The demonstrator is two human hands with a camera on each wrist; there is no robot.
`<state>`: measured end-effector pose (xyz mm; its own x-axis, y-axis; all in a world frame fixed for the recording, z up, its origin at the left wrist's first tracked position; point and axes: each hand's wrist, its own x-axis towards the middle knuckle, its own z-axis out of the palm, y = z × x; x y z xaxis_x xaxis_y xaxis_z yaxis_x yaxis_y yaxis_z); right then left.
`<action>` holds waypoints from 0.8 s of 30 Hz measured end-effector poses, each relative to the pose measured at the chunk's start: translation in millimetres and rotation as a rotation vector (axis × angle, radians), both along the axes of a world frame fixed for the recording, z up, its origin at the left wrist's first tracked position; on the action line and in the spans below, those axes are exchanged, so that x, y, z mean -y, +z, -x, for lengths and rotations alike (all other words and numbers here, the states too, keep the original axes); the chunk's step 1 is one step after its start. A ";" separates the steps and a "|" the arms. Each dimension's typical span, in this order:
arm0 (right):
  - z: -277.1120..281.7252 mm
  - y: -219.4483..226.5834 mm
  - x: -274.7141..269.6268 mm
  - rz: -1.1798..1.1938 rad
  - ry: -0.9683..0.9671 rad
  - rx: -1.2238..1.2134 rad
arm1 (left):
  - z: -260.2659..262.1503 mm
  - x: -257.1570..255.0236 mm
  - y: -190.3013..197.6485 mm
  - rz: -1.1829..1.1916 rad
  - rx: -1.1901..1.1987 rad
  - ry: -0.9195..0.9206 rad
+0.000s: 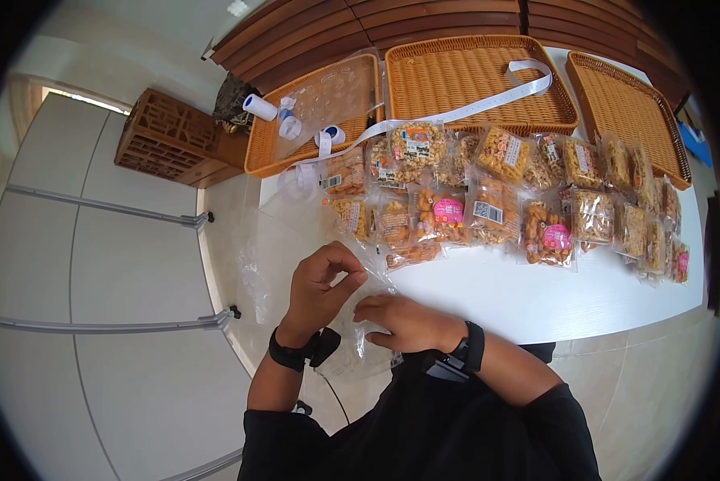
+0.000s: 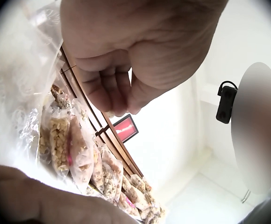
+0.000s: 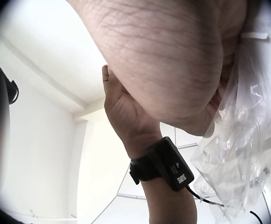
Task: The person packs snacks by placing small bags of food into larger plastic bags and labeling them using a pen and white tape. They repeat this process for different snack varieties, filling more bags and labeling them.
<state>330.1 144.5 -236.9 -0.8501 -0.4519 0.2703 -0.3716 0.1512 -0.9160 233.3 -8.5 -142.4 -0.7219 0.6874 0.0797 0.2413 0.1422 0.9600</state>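
Observation:
A large, thin clear plastic bag (image 1: 292, 240) hangs in front of the person, over the table's left end. The right hand (image 1: 404, 321) grips its edge; in the right wrist view the film (image 3: 247, 154) gathers at the curled fingers and drops below them. Just above and left of it, the left hand (image 1: 321, 284) is raised, thumb and fingertips brought together. In the left wrist view no film shows between those fingertips (image 2: 119, 109), and the bag (image 2: 14, 88) passes beside the hand.
Several packets of nut and grain snacks (image 1: 488, 200) are heaped on the white table (image 1: 488, 301). Behind them stand wicker trays (image 1: 464, 72). The left tray holds label rolls (image 1: 260, 107) and film; a label strip (image 1: 456, 112) trails rightward. Grey cabinets (image 1: 31, 256) line the left.

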 end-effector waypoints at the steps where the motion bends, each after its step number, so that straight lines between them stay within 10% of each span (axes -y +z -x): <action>1: 0.0 0.3 0.0 -0.001 0.002 0.003 | -0.5 0.4 0.3 0.019 0.014 -0.003; 24: 0.6 -5.1 2.8 0.008 -0.006 -0.035 | -2.0 15.4 -2.2 0.238 -0.131 -0.084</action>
